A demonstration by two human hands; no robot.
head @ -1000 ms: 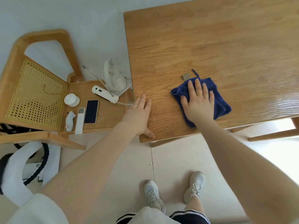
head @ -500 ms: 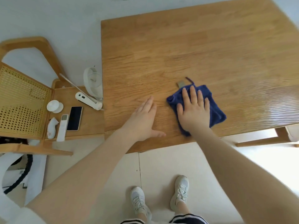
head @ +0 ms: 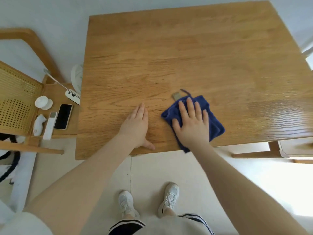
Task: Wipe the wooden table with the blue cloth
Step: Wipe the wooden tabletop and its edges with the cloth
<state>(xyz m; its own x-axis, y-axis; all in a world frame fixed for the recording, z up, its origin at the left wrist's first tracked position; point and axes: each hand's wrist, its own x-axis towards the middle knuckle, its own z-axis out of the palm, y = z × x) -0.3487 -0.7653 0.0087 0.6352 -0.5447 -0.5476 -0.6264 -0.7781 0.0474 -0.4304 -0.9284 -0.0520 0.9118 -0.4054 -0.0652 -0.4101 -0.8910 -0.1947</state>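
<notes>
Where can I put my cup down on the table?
The wooden table is bare beyond the blue cloth up to its far edge, and also right of the cloth. Near the front edge it is crowded: the left hand lies flat, and the right hand presses on the cloth.

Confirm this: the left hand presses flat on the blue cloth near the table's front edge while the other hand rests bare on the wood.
Wrong hand. In the head view the right hand presses flat on the blue cloth near the front edge of the wooden table; the left hand rests bare on the wood.
</notes>
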